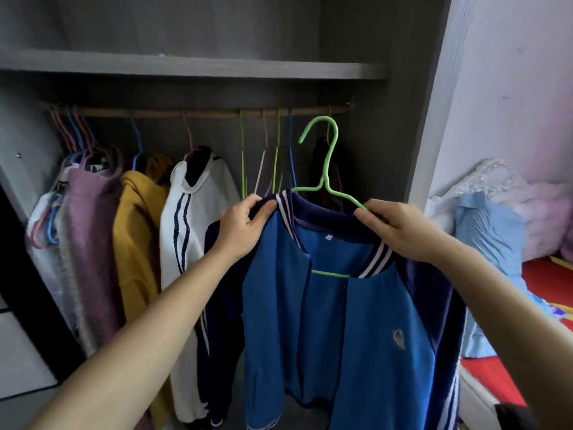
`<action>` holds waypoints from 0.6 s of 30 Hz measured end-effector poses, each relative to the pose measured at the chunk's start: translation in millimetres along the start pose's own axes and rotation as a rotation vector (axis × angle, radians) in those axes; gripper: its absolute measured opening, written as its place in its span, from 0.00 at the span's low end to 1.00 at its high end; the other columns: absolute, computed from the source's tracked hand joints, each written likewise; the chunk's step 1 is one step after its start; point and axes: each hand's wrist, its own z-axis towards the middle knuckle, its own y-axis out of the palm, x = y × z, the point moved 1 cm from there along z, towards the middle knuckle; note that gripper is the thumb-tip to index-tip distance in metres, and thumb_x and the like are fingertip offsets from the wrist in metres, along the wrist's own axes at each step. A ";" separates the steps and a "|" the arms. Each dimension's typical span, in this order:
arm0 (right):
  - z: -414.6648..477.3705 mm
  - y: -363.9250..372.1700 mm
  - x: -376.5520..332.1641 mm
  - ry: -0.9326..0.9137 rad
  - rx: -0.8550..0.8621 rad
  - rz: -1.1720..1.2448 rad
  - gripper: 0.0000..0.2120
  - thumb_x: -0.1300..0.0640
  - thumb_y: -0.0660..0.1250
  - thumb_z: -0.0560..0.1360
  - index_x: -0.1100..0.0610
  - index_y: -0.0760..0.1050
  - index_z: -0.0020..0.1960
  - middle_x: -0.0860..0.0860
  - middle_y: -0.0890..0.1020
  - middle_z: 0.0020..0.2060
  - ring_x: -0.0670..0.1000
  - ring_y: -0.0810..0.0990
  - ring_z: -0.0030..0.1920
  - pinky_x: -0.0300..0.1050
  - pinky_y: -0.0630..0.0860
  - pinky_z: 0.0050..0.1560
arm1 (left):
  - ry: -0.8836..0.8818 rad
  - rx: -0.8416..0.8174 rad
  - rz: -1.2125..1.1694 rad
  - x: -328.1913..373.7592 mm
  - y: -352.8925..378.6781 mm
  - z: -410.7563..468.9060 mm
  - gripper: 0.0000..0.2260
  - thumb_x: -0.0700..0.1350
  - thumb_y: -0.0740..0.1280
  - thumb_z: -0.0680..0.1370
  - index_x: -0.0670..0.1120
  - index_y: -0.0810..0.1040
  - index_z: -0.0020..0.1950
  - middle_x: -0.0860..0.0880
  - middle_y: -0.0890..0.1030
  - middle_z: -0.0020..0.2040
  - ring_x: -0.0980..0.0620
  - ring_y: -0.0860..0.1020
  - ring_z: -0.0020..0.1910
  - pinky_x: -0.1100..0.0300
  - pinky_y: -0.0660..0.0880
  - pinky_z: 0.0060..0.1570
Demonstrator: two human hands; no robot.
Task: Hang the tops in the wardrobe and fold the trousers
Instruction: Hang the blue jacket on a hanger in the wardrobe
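A blue jacket [350, 321] with a navy, white-striped collar hangs on a green hanger [327, 162] that I hold up in front of the open wardrobe. My left hand [245, 226] pinches the left side of the collar. My right hand [400, 229] grips the collar and the hanger's right arm. The hanger's hook is just below the wooden rail [210, 112], not on it.
On the rail hang a mauve top [90, 231], a mustard top [136, 243], a white jacket with navy stripes [192, 243] and several bare hangers [273, 156]. A grey shelf [198, 65] runs above. At the right, bedding [496, 231] lies on a red surface [552, 280].
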 end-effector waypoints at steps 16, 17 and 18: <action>36.4 79.9 -103.3 0.376 -0.015 0.629 0.10 0.49 0.66 0.81 0.51 0.84 0.49 0.50 0.87 0.43 0.55 0.86 0.49 0.52 0.81 0.54 | -0.404 0.144 0.746 -120.7 -119.7 46.6 0.18 0.55 0.61 0.81 0.42 0.70 0.63 0.36 0.78 0.56 0.33 0.77 0.54 0.48 0.68 0.42; 44.7 88.3 -110.7 0.392 -0.011 0.665 0.10 0.50 0.66 0.81 0.53 0.84 0.49 0.52 0.87 0.43 0.55 0.86 0.49 0.52 0.81 0.53 | -0.404 0.137 0.741 -124.8 -121.6 49.1 0.16 0.55 0.60 0.81 0.43 0.73 0.59 0.37 0.80 0.53 0.33 0.78 0.52 0.49 0.67 0.42; 54.0 96.7 -117.4 0.403 0.000 0.687 0.10 0.51 0.67 0.81 0.54 0.84 0.49 0.52 0.87 0.43 0.55 0.86 0.48 0.52 0.82 0.52 | -0.380 0.136 0.739 -126.9 -122.6 51.0 0.15 0.54 0.59 0.82 0.43 0.74 0.55 0.37 0.81 0.51 0.34 0.78 0.51 0.50 0.67 0.41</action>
